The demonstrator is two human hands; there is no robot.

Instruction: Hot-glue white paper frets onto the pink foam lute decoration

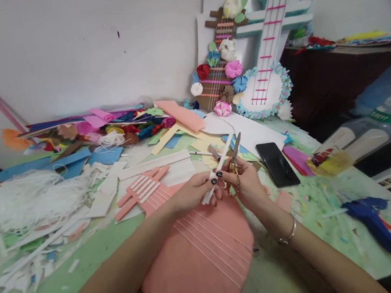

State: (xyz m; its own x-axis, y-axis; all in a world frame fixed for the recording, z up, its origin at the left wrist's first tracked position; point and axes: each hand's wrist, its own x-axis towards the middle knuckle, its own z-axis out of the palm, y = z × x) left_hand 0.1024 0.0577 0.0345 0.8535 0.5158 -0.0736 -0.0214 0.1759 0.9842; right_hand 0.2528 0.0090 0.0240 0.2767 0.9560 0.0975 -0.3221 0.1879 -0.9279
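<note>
Between both hands, a narrow white strip (224, 149) slants upward. My left hand (196, 190) pinches its lower end, where other short white pieces seem to lie against the fingers. Scissors (233, 153) with gold-coloured handles point up in my right hand (242, 178), whose thumb also touches the strip. Beneath the hands lies a salmon-pink instrument-shaped craft piece (198, 263), with thin white strings along its body. Several white bars cross its neck (146, 188) at the upper left. My left forearm covers part of it.
A black phone (278, 164) lies right of my hands, with a blue glue gun (374, 225) nearer the right edge. White shredded strips (24, 206) heap up at left. Coloured paper (104, 126) lines the wall. Two decorated instrument models (263, 82) stand behind. A clear bottle (372, 127) is at right.
</note>
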